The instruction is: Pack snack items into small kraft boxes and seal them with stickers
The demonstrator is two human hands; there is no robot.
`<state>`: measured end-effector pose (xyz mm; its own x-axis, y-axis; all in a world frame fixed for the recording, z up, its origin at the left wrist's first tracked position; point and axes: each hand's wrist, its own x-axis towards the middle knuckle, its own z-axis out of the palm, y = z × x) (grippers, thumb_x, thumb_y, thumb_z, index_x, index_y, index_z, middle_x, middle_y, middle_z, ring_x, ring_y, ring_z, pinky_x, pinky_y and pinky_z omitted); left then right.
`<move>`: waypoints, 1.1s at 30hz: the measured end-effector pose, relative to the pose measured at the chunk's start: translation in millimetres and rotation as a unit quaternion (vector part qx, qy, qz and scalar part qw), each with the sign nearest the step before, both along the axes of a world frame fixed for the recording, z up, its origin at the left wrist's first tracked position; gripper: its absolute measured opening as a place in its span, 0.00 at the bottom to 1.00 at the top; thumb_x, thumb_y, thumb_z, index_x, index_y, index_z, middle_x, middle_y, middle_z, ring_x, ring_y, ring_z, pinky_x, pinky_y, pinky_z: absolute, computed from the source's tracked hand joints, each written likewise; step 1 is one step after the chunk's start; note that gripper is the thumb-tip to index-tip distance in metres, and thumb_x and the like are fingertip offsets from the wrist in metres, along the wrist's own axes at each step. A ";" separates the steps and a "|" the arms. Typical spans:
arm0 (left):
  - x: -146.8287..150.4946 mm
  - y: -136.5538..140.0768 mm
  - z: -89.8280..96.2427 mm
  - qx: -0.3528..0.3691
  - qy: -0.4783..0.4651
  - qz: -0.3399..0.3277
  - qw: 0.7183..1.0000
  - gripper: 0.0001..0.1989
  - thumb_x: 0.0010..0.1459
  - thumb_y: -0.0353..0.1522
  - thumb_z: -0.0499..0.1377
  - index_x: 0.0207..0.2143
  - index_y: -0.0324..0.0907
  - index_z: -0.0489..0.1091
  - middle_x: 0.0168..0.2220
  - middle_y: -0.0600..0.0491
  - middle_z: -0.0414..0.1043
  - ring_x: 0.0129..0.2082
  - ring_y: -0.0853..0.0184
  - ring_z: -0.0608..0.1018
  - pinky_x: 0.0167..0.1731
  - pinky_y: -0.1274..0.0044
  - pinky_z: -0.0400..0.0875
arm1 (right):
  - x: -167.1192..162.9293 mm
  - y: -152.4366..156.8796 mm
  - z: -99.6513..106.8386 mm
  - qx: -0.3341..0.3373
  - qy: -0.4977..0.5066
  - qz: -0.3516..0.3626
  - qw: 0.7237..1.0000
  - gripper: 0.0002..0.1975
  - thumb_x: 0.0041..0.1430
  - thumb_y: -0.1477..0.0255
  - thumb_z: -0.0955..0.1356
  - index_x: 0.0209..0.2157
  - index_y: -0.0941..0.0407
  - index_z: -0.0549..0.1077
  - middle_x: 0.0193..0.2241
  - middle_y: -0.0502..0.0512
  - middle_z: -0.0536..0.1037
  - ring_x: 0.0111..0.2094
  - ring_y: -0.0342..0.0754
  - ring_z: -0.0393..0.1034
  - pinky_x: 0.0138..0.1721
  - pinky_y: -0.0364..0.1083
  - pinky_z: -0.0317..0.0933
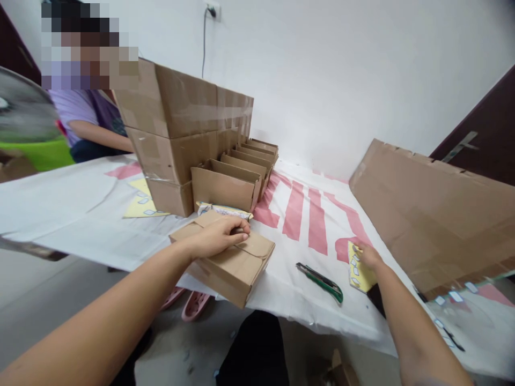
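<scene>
My left hand (217, 236) lies on top of a closed cardboard box (230, 276) at the table's near edge. Its fingers are curled in towards the thumb, and whatever may be between them is too small to make out. Over to the right, my right hand (370, 256) has its fingertips pressed together at the upper part of a yellow sheet of labels (358, 276). White labels with dark outlines show on that sheet. Between the two hands lies a green utility knife (322, 283). A patterned packet (225, 210) sits just behind the closed box.
Taped cardboard boxes (189, 107) are stacked at left, beside a row of open boxes (225, 185). A large cardboard panel (434, 214) stands at right. Another person (86, 115) sits behind the stack, near a fan (24, 107). White cloth (100, 236) covers the table.
</scene>
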<state>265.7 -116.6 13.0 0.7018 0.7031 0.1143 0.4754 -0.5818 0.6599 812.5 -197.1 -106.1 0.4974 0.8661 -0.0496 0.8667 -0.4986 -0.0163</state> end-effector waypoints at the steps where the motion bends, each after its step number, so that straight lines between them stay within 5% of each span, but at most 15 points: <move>1: -0.2 0.7 -0.8 0.001 -0.001 -0.001 1.000 0.14 0.56 0.42 0.50 0.34 0.42 0.67 0.40 0.50 0.72 0.40 0.62 0.73 0.42 0.73 0.65 | 6.2 -4.2 4.3 0.003 -0.001 -0.015 1.000 0.20 0.61 0.68 0.64 0.55 0.56 0.64 0.51 0.59 0.70 0.44 0.49 0.69 0.42 0.48 0.64; 6: -0.8 3.7 -4.4 0.006 -0.004 -0.004 1.000 0.14 0.56 0.42 0.51 0.35 0.42 0.67 0.40 0.51 0.72 0.39 0.62 0.73 0.41 0.74 0.65 | 29.9 -31.3 15.0 -0.005 -0.023 -0.076 0.997 0.21 0.54 0.76 0.64 0.51 0.53 0.71 0.46 0.57 0.76 0.43 0.51 0.71 0.37 0.43 0.63; 11: -0.9 4.4 -5.5 0.014 -0.003 -0.005 1.000 0.14 0.56 0.42 0.51 0.35 0.42 0.68 0.39 0.51 0.73 0.38 0.63 0.73 0.40 0.74 0.65 | 25.9 -45.8 0.4 -0.010 -0.066 -0.052 0.996 0.29 0.49 0.80 0.64 0.54 0.50 0.69 0.56 0.56 0.68 0.53 0.55 0.64 0.47 0.47 0.60; 21: 0.5 2.1 -2.6 0.017 0.002 0.002 1.000 0.13 0.56 0.41 0.51 0.34 0.42 0.68 0.39 0.52 0.73 0.39 0.62 0.73 0.41 0.74 0.65 | 20.3 -25.2 -2.9 -0.065 -0.070 -0.039 0.995 0.29 0.48 0.79 0.64 0.54 0.51 0.69 0.54 0.59 0.70 0.52 0.57 0.64 0.45 0.51 0.62; 33: 0.8 -0.7 0.2 0.021 0.008 0.007 1.000 0.14 0.55 0.42 0.51 0.33 0.42 0.67 0.37 0.52 0.73 0.37 0.63 0.73 0.39 0.75 0.65 | 2.1 -22.2 2.5 -0.012 -0.049 -0.027 0.998 0.25 0.51 0.79 0.62 0.53 0.57 0.70 0.51 0.64 0.71 0.49 0.56 0.66 0.44 0.48 0.60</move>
